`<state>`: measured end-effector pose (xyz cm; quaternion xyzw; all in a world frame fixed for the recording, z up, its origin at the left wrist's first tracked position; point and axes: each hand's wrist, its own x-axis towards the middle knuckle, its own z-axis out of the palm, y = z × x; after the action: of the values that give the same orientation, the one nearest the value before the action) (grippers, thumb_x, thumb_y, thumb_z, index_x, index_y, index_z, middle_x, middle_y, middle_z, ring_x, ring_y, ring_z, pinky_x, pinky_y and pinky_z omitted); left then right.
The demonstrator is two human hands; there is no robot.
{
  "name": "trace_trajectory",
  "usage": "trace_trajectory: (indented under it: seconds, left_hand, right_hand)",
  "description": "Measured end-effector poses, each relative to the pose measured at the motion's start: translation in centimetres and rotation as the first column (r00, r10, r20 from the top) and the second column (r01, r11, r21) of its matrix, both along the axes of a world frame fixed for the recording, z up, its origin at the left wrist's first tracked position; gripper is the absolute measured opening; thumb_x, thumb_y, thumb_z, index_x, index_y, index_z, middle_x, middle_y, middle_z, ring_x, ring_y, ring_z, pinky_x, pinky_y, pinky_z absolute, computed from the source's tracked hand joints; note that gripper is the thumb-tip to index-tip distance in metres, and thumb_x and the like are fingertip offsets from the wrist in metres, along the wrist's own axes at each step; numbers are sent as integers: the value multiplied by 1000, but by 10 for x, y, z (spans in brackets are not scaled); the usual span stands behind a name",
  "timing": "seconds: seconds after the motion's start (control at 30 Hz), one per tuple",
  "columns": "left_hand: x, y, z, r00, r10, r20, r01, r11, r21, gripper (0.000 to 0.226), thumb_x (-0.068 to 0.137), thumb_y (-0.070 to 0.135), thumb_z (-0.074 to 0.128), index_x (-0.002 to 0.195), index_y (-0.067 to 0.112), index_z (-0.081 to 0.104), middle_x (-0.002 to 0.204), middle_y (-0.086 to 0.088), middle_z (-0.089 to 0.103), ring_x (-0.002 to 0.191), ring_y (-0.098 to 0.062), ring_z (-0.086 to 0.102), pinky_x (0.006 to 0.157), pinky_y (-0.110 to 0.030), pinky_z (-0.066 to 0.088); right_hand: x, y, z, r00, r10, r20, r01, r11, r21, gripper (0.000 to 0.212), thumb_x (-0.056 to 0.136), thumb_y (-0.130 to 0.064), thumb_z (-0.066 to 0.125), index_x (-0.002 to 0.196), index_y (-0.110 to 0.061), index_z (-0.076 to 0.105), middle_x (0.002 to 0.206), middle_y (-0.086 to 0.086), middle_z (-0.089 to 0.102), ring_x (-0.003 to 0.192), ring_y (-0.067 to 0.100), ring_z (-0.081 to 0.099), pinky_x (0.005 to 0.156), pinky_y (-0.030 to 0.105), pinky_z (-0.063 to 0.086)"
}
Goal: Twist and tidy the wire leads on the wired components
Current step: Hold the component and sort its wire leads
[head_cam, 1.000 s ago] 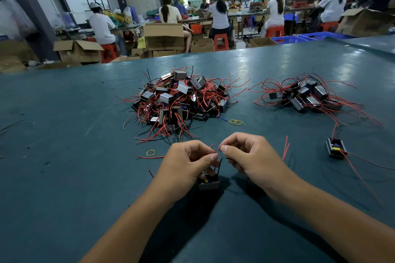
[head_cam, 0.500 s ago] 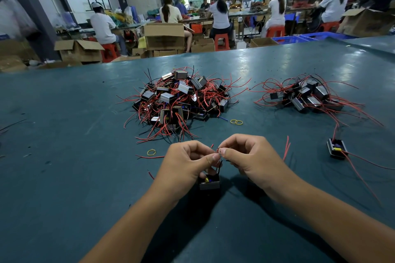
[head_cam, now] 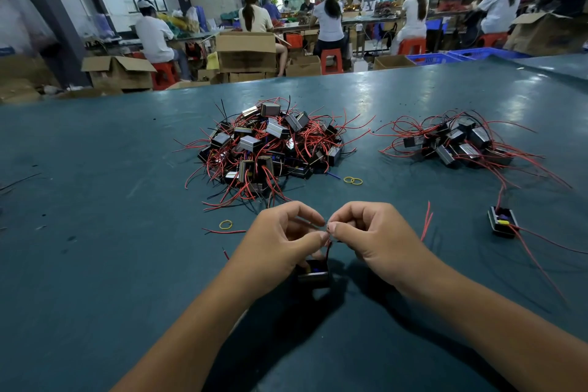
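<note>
A small black boxed component [head_cam: 313,275] hangs just above the green table [head_cam: 95,232], its thin leads running up between my hands. My left hand [head_cam: 280,242] pinches the leads with thumb and forefinger, its lower fingers curled around the box. My right hand [head_cam: 369,232] pinches the same lead tips from the right, fingertips meeting the left hand's. A big heap of components with red and black wires [head_cam: 270,149] lies ahead. A smaller heap [head_cam: 458,143] lies at the right. One lone component [head_cam: 502,221] sits near right.
Yellow rubber bands lie by the big heap [head_cam: 353,181] and left of my hands [head_cam: 226,225]. Loose red wire bits [head_cam: 426,223] lie on the table. Beyond the far edge, seated workers, cardboard boxes [head_cam: 246,51] and red stools fill the hall.
My hands stay pinched together on the leads with only slight finger shifts; the component hangs in the same place.
</note>
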<state>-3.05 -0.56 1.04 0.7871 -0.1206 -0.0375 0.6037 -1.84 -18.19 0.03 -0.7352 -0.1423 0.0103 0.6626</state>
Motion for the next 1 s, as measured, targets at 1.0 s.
trace_trajectory:
  seconds: [1.0]
  left_hand:
    - [-3, 13, 17, 867, -157, 473, -57, 911, 408, 9, 86, 14, 77, 88, 22, 71, 81, 16, 60, 69, -5, 54, 63, -9, 35]
  right_hand:
    - [-1, -13, 1, 934, 115, 338, -18, 961, -276, 22, 89, -7, 70, 77, -25, 64, 53, -17, 48, 52, 1, 38, 54, 12, 33]
